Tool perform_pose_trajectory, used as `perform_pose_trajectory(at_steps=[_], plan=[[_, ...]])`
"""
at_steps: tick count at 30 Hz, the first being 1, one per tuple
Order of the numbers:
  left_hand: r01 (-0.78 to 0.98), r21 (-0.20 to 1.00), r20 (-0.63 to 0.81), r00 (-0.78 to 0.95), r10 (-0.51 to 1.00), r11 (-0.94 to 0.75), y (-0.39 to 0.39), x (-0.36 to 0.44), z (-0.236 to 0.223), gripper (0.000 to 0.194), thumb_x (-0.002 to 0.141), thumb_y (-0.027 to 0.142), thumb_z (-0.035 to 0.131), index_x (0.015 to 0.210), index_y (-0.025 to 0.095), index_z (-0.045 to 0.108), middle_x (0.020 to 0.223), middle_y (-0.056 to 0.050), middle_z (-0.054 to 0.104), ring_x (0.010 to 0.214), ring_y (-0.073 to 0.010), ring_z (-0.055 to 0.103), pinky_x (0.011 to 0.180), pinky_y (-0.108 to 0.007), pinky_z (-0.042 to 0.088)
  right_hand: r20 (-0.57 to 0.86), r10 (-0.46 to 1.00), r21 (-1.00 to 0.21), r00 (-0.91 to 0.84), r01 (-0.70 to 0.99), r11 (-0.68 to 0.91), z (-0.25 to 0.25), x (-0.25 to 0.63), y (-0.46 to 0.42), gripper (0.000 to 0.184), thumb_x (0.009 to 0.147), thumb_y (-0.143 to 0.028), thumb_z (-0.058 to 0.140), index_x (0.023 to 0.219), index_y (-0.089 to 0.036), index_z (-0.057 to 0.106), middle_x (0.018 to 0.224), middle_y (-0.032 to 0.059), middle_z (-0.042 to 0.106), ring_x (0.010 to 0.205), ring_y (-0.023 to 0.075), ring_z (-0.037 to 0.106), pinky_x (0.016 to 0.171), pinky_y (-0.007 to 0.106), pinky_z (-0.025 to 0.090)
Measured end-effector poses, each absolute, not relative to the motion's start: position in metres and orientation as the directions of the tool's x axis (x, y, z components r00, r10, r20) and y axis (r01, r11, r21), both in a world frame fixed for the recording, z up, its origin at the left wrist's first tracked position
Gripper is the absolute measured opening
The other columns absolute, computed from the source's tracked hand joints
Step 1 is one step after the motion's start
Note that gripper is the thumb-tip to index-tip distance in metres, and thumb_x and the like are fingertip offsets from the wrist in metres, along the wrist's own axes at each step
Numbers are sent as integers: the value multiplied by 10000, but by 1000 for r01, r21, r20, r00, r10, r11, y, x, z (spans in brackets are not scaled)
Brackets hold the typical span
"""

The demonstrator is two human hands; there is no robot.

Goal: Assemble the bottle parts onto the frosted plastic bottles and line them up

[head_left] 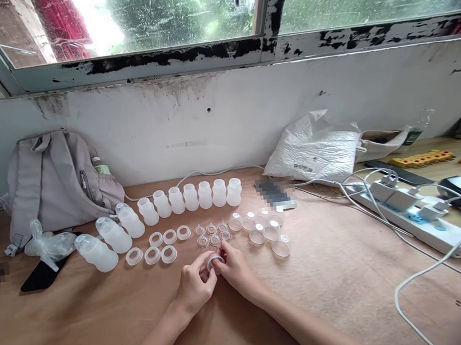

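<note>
My left hand (194, 284) grips a white bottle collar ring (215, 259) low over the table. From the other side, the fingers of my right hand (237, 268) close on the same ring; whether a teat sits inside it I cannot make out. Just beyond my fingers stand several clear teats (211, 228) in two short rows. More white collar rings (152, 255) lie to the left of them. Clear domed caps (280, 246) are grouped on the right. A row of frosted bottles (190, 197) stands behind, and capped bottles (96, 253) lean in view at the left.
A grey backpack (53, 180) rests against the wall at the left, with a plastic bag (49, 244) on a black flat thing before it. At the right are a phone (276, 194), a silvery parcel (311, 148), and a power strip (417, 219) with loose white cables (401, 297).
</note>
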State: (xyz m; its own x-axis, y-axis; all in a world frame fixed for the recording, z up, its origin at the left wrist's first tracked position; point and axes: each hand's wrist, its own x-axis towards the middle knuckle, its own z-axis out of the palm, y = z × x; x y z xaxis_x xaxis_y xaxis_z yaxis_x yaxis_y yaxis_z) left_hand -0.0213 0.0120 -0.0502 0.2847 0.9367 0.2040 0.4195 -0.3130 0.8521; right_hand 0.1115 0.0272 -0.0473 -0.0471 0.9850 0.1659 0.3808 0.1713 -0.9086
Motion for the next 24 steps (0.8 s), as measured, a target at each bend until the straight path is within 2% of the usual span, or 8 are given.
perform_pose_trajectory(at_steps=[12, 18, 21, 24], plan=[[366, 893, 168, 272, 948, -263, 11, -21, -49, 320, 760, 202, 464, 1071, 175, 533, 698, -15, 651, 439, -98, 532, 477, -217, 479, 178, 984, -911, -24, 375, 173, -50, 110, 27, 89, 651, -134, 435, 618, -197, 381, 562, -44, 450, 515, 101, 389, 472, 203, 306], [356, 911, 137, 217, 967, -209, 13, -17, -43, 279, 728, 200, 491, 998, 178, 553, 675, -8, 648, 490, -116, 561, 482, -211, 463, 209, 978, -909, -6, 367, 196, -50, 109, 26, 100, 669, -153, 458, 618, -199, 385, 562, -46, 455, 517, 101, 412, 479, 209, 336], [388, 908, 97, 174, 980, -159, 15, -16, -40, 257, 717, 197, 503, 974, 185, 512, 537, 35, 595, 439, -112, 533, 457, -202, 428, 132, 991, -948, -35, 288, 137, -48, 110, 24, 96, 698, -181, 460, 656, -206, 379, 545, -60, 439, 450, 90, 419, 412, 198, 352], [395, 909, 85, 133, 987, -131, 18, -18, -42, 215, 712, 198, 507, 926, 191, 483, 512, 47, 584, 434, -112, 530, 457, -196, 405, 36, 994, -984, -107, 172, 54, -45, 110, 22, 109, 719, -220, 480, 704, -214, 372, 546, -72, 448, 390, 87, 450, 348, 195, 378]])
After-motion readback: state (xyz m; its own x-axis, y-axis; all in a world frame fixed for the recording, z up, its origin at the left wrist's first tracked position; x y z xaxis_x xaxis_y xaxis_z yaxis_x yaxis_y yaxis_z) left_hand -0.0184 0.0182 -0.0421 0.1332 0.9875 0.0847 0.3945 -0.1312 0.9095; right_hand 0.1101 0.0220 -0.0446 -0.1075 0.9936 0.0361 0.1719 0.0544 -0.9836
